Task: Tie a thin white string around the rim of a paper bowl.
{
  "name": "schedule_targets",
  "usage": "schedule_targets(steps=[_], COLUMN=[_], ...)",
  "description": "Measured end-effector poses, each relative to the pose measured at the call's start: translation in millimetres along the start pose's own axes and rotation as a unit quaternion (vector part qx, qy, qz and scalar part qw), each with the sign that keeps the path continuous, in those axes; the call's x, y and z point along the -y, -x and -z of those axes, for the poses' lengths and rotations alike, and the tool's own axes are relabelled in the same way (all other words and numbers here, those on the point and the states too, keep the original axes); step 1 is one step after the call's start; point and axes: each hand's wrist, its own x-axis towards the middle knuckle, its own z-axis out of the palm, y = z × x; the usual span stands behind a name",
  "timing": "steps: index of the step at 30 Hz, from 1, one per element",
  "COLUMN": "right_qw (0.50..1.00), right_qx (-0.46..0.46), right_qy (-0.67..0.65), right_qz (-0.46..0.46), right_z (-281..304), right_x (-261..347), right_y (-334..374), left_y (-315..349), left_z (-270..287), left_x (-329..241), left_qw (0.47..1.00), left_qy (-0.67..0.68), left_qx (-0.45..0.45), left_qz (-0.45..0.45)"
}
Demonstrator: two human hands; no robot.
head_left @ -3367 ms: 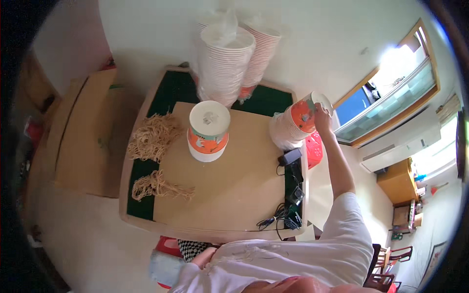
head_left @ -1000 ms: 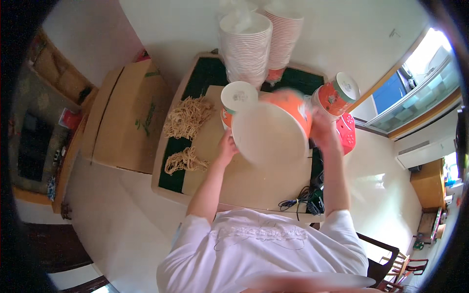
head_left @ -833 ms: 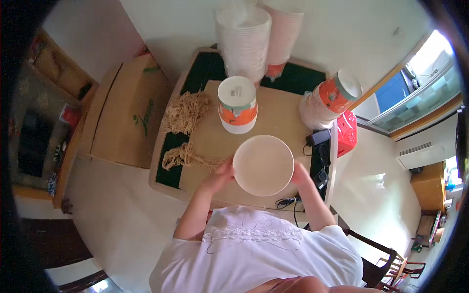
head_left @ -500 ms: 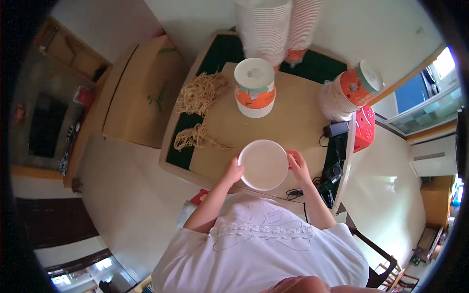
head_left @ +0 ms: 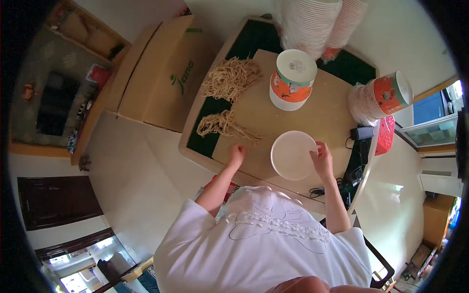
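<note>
A white paper tub (head_left: 293, 155) stands mouth up on a brown cardboard sheet (head_left: 322, 115) near the table's front edge. My right hand (head_left: 322, 160) pinches the right side of its rim. To the left of the tub and apart from it, my left hand (head_left: 237, 155) is curled closed above the cardboard's front-left part; whatever may be inside the fingers is hidden. Just beyond the left hand lies a small bundle of tan twine (head_left: 222, 124), with a larger tangled heap of twine (head_left: 232, 79) behind it. Farther back, upside-down orange-and-white paper tubs (head_left: 291, 88) stand stacked.
Tall wrapped stacks of tubs (head_left: 310, 27) rise at the back; another wrapped stack (head_left: 383, 97) leans at the right. A black adapter (head_left: 362, 133) and cables (head_left: 317, 192) lie along the right edge. A large cardboard box (head_left: 171, 73) stands left of the table, a red stool (head_left: 385, 134) right.
My left hand has let go of the tub's rim and moved left, toward the small twine bundle. My right hand still grips the rim. The whole view has shifted and turned slightly.
</note>
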Motion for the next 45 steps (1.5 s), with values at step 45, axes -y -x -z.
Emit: schedule_targets(steps=[45], right_qw=[0.904], right_qx=[0.182], right_qy=[-0.339], right_qz=[0.188], right_z=[59], right_x=[239], right_y=[-12], left_y=[74], left_z=[184], left_x=[-338], left_qw=[0.901], left_qy=[0.166], left_qx=[0.137], left_qz=[-0.377])
